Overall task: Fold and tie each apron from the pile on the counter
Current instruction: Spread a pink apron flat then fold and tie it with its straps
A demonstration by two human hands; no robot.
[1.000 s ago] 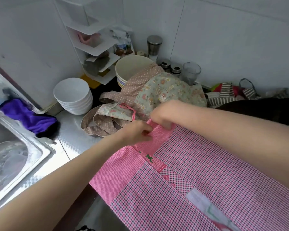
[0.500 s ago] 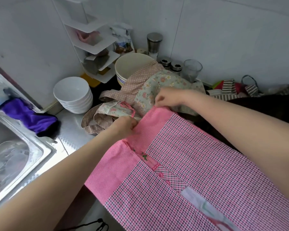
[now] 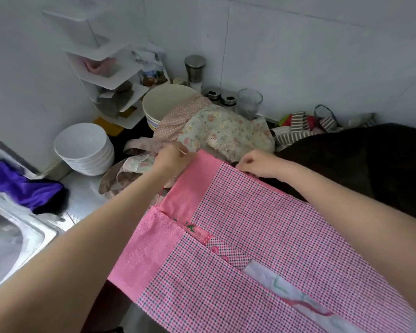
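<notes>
A pink checked apron (image 3: pixel 262 236) lies spread across the bench (image 3: pixel 82 198), reaching toward the camera. The left hand (image 3: pixel 168 159) pinches its far left corner in curled fingers; the right hand (image 3: pixel 257 164) pinches the far right corner likewise. Just beyond both hands sits the floral apron pile (image 3: pixel 221 133).

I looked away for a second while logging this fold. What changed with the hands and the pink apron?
The left hand and right hand, close together a second ago, slid apart along the far edge of the pink apron, pulling it flat. Both kept pinching that edge. The floral aprons and bowls stayed put.
</notes>
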